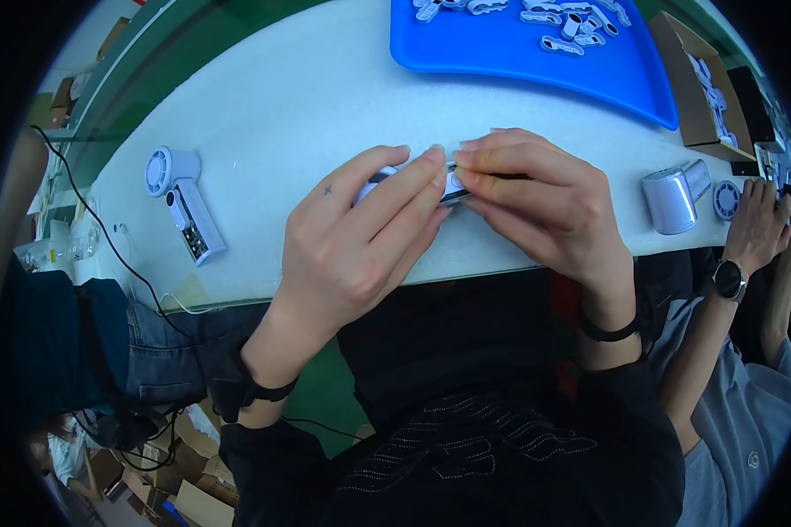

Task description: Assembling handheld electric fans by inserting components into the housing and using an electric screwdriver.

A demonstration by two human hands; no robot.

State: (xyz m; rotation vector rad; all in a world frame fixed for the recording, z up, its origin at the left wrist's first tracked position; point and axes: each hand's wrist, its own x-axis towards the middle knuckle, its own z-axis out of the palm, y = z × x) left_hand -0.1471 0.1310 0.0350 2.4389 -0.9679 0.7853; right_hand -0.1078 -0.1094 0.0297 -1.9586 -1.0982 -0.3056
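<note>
Both hands meet over the table's near edge on one small white plastic casing part [453, 183] with a dark edge. My left hand [347, 237] is closed around its left end, fingers laid over it. My right hand [558, 202] pinches the right end between thumb and fingertips. Much of the part is hidden behind the fingers. Off to the left lies a white handheld fan [185, 198]; its round head points away from me, and its handle is uncovered, showing dark inner parts.
On the white table [281, 105], a blue tray [501, 61] of white casing parts stands at the back. Right of it is a cardboard box [685, 105] with more parts. A white cylindrical device [671, 200] stands right, near a co-worker's hand [756, 224]. A black cable [105, 224] hangs left.
</note>
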